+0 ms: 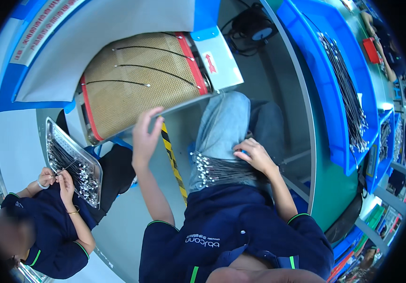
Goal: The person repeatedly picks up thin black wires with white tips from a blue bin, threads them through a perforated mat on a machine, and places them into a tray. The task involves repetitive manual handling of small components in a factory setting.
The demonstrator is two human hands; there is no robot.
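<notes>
My left hand (145, 137) is raised beside the near edge of the mesh conveyor belt (113, 108), its fingers apart and nothing visible between them. On the belt lie several thin black cables (158, 70) with small pale connectors at their ends. A bundle of similar black cables (226, 170) rests across my lap, connector ends toward the left. Over the right part of my lap, just above the bundle, is my right hand (255, 154) with its fingers curled. Something small and blue shows at its fingertips; what they hold is hidden.
At the left, a co-worker handles a cable over a metal tray (97, 181) full of cables. A long blue bin (365, 80) of black cables stands on the green bench (337, 200) to my right. A grey-and-blue hood (118, 23) covers the conveyor's far side. Dark equipment (254, 30) sits behind.
</notes>
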